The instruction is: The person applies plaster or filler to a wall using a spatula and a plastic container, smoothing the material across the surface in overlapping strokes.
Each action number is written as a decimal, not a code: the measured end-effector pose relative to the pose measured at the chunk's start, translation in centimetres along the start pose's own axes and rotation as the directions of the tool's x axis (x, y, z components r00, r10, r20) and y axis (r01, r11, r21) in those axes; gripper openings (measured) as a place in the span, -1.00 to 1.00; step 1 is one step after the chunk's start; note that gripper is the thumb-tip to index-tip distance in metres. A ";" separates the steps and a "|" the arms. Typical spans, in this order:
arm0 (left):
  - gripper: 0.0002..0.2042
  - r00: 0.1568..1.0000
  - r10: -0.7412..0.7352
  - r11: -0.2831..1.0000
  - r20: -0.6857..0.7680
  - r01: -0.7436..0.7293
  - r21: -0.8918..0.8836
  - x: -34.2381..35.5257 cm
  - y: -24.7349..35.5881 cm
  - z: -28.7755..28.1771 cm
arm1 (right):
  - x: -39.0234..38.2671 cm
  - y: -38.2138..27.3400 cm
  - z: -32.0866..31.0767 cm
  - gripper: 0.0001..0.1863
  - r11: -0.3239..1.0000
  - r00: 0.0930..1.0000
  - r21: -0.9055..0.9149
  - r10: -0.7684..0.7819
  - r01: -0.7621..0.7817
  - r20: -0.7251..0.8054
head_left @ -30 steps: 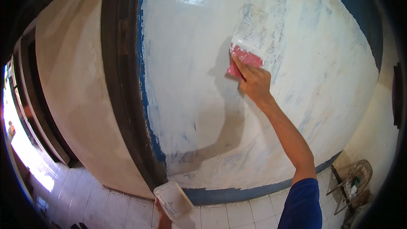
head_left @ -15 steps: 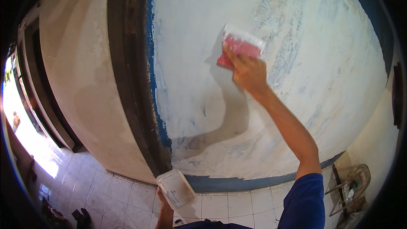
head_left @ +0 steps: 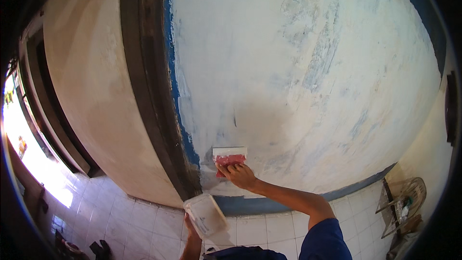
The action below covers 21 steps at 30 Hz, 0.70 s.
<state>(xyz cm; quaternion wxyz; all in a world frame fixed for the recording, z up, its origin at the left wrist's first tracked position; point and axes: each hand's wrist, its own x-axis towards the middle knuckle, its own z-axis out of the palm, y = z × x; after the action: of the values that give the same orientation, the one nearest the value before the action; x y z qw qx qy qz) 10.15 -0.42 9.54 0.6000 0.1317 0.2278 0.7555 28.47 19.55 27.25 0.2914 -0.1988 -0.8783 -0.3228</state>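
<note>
My right hand [head_left: 239, 175] grips a putty knife [head_left: 230, 158] with a red handle part and a wide pale blade. The blade lies against the lower left part of the wall [head_left: 269, 77], which is coated in whitish filler with bluish-grey streaks showing through. White smears mark the red part. Low in front of me, my left hand [head_left: 193, 231] holds a shallow rectangular plastic tub [head_left: 207, 215] by its left side. Pale residue coats the inside of the tub, which is tilted near the wall's foot.
A dark wooden frame [head_left: 156, 91] borders the wall on the left, with a blue painted strip along it. White floor tiles [head_left: 252, 231] run below. A chair [head_left: 406, 202] stands at the right; dark objects [head_left: 99, 249] lie at lower left.
My right hand has brought the putty knife down and left across the wall, from upper middle to near the lower left. My left hand with the tub has shifted only slightly.
</note>
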 end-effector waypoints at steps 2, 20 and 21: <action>-0.20 0.999 0.042 0.999 0.000 -0.042 -0.010 -0.4 0.3 0.2 | 2.5 0.8 -4.7 -0.45 0.994 0.988 0.111 -0.002 -0.016 0.158; -0.15 0.989 0.040 0.999 0.141 -0.041 0.007 0.9 0.8 1.5 | 5.2 11.7 -14.4 -0.31 0.997 0.998 -0.052 0.052 -0.054 -0.035; -0.12 0.981 0.019 0.994 0.194 -0.040 0.101 1.1 1.2 2.1 | 7.1 12.5 -16.3 -0.31 0.992 0.994 -0.104 0.068 -0.077 -0.088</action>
<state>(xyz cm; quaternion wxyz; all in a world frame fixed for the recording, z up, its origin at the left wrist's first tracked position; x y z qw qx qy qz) 9.84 0.78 11.86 0.6003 0.2386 0.2060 0.7350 36.05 18.46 47.55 0.3285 -0.2321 -0.8388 -0.3670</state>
